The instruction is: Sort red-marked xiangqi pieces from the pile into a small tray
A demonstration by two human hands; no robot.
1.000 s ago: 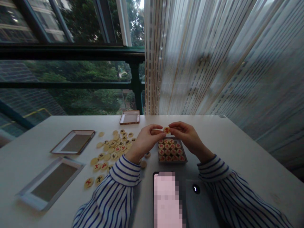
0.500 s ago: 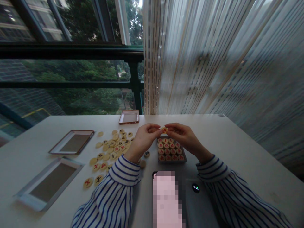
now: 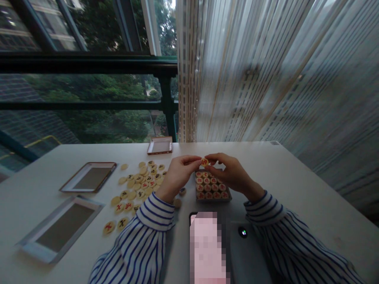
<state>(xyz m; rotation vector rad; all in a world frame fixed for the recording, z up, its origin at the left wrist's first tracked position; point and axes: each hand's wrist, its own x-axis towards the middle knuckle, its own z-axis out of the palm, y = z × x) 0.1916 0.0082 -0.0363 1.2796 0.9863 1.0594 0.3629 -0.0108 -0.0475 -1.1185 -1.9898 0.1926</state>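
Observation:
My left hand (image 3: 178,174) and my right hand (image 3: 229,170) together pinch one round cream chess piece with a red character (image 3: 204,161), holding it up just above a small dark tray (image 3: 211,198). The tray is filled with rows of red-marked pieces (image 3: 211,188). Both hands' fingers are closed on the rim of the held piece. To the left, several loose cream pieces with red or black characters (image 3: 139,185) lie scattered on the white table (image 3: 296,189).
Two shallow box halves lie at the left, one brown-edged (image 3: 88,176) and one white (image 3: 57,228). A small brown tray (image 3: 160,146) sits at the table's far edge. A phone (image 3: 207,244) and a grey pad with a light (image 3: 243,232) lie near me. Curtain at right, window behind.
The held piece stays pinched between both hands; it tilted edge-on half a second ago and now shows its red face again. The hands barely shifted.

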